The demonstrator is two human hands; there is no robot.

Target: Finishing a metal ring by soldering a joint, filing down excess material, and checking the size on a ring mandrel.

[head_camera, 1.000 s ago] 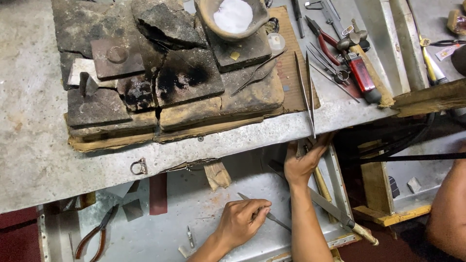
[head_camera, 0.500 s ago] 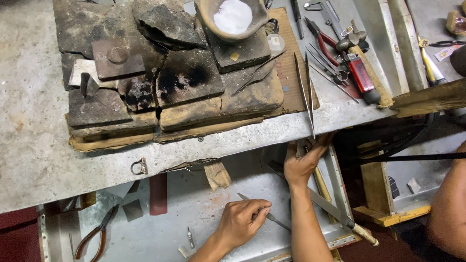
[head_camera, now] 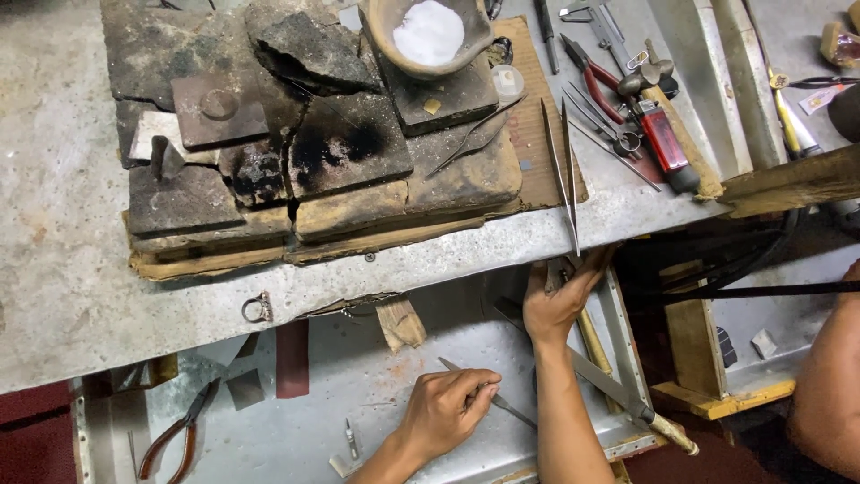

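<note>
My left hand (head_camera: 448,408) rests low over the metal drawer tray (head_camera: 376,394), its fingers pinched on a thin metal needle tool (head_camera: 511,410) that points right. My right hand (head_camera: 557,300) is raised to the front edge of the bench, just below the tips of long tweezers (head_camera: 566,179) that overhang the edge. Its fingers curl around a small dark metal piece (head_camera: 553,273), mostly hidden. A long flat file (head_camera: 618,394) lies in the tray under my right forearm.
Charred soldering blocks (head_camera: 340,152) and a bowl of white powder (head_camera: 430,31) sit on the bench top (head_camera: 63,269). Pliers, a hammer and a red-handled tool (head_camera: 663,134) lie at right. A ring (head_camera: 257,308) lies near the edge. Red pliers (head_camera: 179,439) are in the tray. A bare limb (head_camera: 833,385) is at right.
</note>
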